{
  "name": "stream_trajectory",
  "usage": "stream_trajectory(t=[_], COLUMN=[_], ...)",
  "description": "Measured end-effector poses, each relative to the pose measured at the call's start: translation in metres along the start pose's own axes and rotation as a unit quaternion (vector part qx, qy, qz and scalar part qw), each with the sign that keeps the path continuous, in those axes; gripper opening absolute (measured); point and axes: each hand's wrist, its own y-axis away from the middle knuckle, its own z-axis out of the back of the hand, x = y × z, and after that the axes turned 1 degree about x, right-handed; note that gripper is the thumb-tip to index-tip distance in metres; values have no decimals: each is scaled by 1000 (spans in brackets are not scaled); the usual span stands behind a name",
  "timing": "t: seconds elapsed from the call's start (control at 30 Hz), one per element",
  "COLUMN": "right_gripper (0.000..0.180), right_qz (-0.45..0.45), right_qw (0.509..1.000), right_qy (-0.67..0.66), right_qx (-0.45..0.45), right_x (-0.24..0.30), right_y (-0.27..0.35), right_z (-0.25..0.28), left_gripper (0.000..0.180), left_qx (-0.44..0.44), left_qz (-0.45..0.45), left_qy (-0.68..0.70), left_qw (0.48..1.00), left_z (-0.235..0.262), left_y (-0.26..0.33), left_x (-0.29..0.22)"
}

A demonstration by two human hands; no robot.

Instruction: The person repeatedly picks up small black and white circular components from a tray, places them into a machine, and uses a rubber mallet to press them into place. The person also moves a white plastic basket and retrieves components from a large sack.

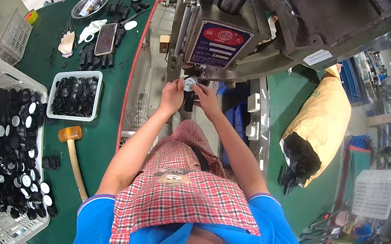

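Observation:
Close in front of the machine, my left hand (173,95) and my right hand (206,99) hold one small black part with a pale round disc (189,83) on its face. It looks like a caster wheel, with a dark stem hanging below the disc. The left fingers pinch the disc's left edge. On its lower right side, the right thumb and fingers are closed round the piece. Behind the hands rises the heavy grey metal machine (267,57) with a blue plate on its front. The fingers hide part of the piece.
On the green table to the left are a large white basket (19,73) of black and white discs, a white tray (57,109) of black parts, a mallet (73,156), a phone (105,39) and a metal dish (76,12). A yellowish sack (324,112) spills black parts at right.

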Motion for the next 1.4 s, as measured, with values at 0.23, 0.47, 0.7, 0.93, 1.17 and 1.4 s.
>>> stream_trajectory(t=[0.23, 0.47, 0.7, 0.93, 1.17, 1.4], right_gripper=[41, 46, 20, 19, 17, 31], right_qz=[10, 11, 208, 162, 350, 324], right_qw=[999, 997, 800, 694, 603, 641], right_qy=[-13, 72, 561, 701, 716, 696], right_qx=[48, -6, -42, -20, -40, -15], right_x=[-3, -29, -72, -81, -111, -149], right_y=[5, -29, -88, -119, -183, -230], right_z=[6, 29, 47, 46, 85, 129], left_gripper=[33, 32, 32, 29, 34, 20], left_qx=[100, 35, 10, -61, -44, -260], left_qz=[178, 102, 39, 205, 328, 92], left_qy=[78, -14, 35, 98, -369, -373], left_qw=[976, 994, 999, 972, 868, 886], left_z=[33, 33, 55, 171, 254, 262], left_y=[42, 48, 49, 158, 236, 71], left_x=[-2, -9, -22, 29, 28, 85])
